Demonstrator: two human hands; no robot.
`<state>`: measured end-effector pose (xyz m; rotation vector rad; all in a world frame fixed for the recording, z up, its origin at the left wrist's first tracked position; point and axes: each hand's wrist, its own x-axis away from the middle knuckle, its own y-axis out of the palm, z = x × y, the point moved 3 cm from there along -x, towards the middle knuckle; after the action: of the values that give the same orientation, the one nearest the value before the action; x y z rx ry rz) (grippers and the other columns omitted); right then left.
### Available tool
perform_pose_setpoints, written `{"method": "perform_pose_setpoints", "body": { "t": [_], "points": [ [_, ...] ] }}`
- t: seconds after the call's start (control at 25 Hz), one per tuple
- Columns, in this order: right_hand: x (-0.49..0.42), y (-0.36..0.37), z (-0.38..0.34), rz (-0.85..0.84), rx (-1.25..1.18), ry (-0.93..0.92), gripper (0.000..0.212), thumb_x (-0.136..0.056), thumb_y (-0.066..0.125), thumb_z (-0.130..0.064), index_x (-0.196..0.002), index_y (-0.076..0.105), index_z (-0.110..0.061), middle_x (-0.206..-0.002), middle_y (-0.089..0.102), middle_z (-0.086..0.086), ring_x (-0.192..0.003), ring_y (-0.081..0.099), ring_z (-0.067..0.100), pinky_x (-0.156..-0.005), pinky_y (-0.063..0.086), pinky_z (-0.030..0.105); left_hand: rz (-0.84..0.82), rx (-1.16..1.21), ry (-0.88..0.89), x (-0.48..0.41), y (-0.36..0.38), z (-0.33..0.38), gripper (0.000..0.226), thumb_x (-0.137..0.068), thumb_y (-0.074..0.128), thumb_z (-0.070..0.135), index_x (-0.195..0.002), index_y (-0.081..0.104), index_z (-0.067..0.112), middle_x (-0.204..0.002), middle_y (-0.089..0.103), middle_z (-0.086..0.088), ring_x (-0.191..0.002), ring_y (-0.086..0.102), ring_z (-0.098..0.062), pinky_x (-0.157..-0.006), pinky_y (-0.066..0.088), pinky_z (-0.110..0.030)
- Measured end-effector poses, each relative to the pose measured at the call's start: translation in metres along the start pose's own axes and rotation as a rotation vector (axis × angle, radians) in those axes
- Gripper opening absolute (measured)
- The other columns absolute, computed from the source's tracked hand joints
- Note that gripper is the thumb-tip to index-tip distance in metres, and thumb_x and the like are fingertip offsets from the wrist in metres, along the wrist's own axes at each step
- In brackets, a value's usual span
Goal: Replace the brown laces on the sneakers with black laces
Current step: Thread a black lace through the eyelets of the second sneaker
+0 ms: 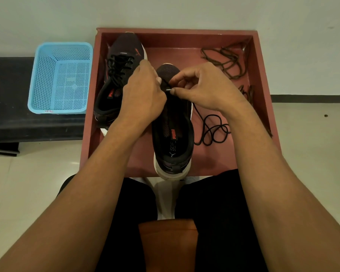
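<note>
Right hand (202,89) has the black lace (214,130) by its tip (168,89), thumb and forefinger pinched tight on it, other fingers curled; the tip points left across the near sneaker (173,130), straight at the left hand (143,91); that hand is curled over the shoe's left edge just beside the tip, though what its hidden fingers grip I cannot tell; the shoe's long axis runs away from the person, toe far, heel on the tray (260,75) front edge; slack lace loops on the tray floor to the right; likely next, a crosswise feed low near the toe, left hand nearest to take it; far sneaker (118,75) already laced black; brown laces (226,61) lie discarded in the far right corner.
</note>
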<state>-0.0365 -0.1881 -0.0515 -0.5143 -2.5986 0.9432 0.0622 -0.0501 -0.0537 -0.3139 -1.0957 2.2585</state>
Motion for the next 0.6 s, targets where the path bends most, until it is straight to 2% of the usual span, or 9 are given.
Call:
{"method": "perform_pose_setpoints", "body": {
  "t": [0.12, 0.28, 0.4, 0.48, 0.6],
  "points": [
    [-0.003, 0.001, -0.005, 0.052, 0.016, -0.055, 0.015, -0.092, 0.079, -0.032, -0.108, 0.081, -0.031, -0.095, 0.077, -0.013, -0.09, 0.071, 0.004, -0.083, 0.056, 0.017, 0.01, 0.063, 0.009, 0.002, -0.002, 0.0, 0.008, -0.106, 0.051, 0.02, -0.111, 0.05, 0.015, -0.109, 0.065, -0.004, -0.099, 0.066, -0.022, -0.09, 0.054, -0.05],
    [-0.006, 0.002, -0.01, 0.105, -0.014, -0.081, 0.016, -0.093, 0.079, -0.03, -0.109, 0.081, -0.028, -0.098, 0.077, -0.016, -0.091, 0.071, -0.003, -0.082, 0.055, 0.012, 0.003, 0.102, 0.002, 0.004, -0.005, -0.003, 0.005, -0.105, 0.056, 0.025, -0.105, 0.053, 0.021, -0.104, 0.064, 0.002, -0.097, 0.063, -0.017, -0.089, 0.055, -0.046],
    [-0.008, 0.005, -0.014, 0.122, -0.033, -0.125, 0.017, -0.093, 0.079, -0.027, -0.11, 0.081, -0.026, -0.097, 0.076, -0.017, -0.091, 0.07, -0.007, -0.08, 0.053, 0.008, 0.003, 0.106, -0.007, 0.006, -0.007, -0.004, 0.005, -0.104, 0.06, 0.027, -0.104, 0.056, 0.023, -0.105, 0.063, 0.006, -0.096, 0.063, -0.013, -0.087, 0.055, -0.037],
    [-0.009, 0.006, -0.015, 0.11, -0.029, -0.133, 0.012, -0.093, 0.079, -0.027, -0.105, 0.082, -0.027, -0.088, 0.074, -0.02, -0.084, 0.069, -0.01, -0.075, 0.051, 0.007, 0.015, 0.1, -0.013, 0.006, -0.011, -0.004, 0.005, -0.103, 0.062, 0.027, -0.105, 0.06, 0.023, -0.103, 0.062, 0.009, -0.092, 0.062, -0.007, -0.082, 0.054, -0.027],
    [-0.009, 0.006, -0.011, 0.112, -0.016, -0.115, 0.008, -0.092, 0.08, -0.03, -0.099, 0.083, -0.028, -0.081, 0.072, -0.021, -0.075, 0.066, -0.011, -0.07, 0.047, 0.006, 0.016, 0.044, -0.028, 0.013, -0.018, -0.006, 0.015, -0.1, 0.067, 0.03, -0.112, 0.064, 0.02, -0.101, 0.063, 0.01, -0.087, 0.062, -0.004, -0.071, 0.044, -0.01]
  ]
}}
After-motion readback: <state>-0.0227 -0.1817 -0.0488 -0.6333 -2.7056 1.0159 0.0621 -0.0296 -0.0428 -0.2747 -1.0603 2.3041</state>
